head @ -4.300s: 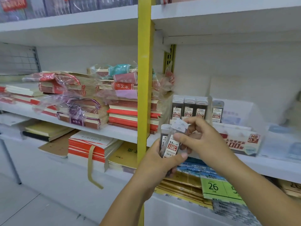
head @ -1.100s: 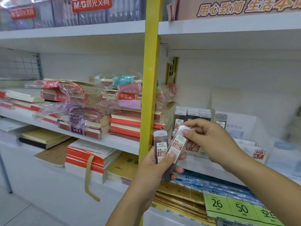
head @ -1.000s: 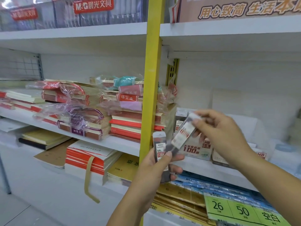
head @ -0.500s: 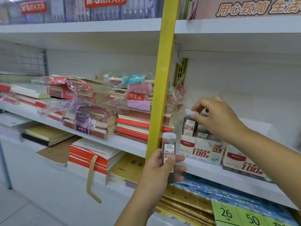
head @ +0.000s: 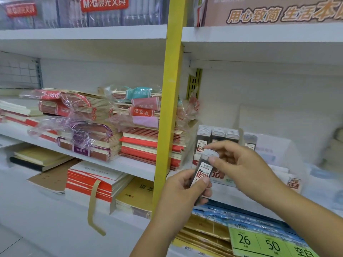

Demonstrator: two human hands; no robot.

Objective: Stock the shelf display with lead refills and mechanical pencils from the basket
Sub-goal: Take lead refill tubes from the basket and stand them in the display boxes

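My left hand (head: 182,190) grips a dark lead refill case (head: 203,170) with a white cap and a red-and-white 0.5 label, held upright in front of the shelf. My right hand (head: 239,164) pinches the white cap end of that same case between thumb and fingers. Right behind my hands, a row of lead refill cases (head: 217,135) stands in a white display box (head: 221,179) on the middle shelf. Another display box marked HB 0.7 (head: 294,183) sits to its right. No mechanical pencils or basket are in view.
A yellow upright post (head: 169,108) divides the shelving just left of my hands. Stacks of wrapped notebooks (head: 89,127) fill the left shelf bay. Green price tags (head: 259,242) hang on the shelf edge below. Boxed stock (head: 104,12) lines the top shelf.
My right hand set one refill case into the display box, then came back down. It now pinches the cap of the last case held by my left hand.
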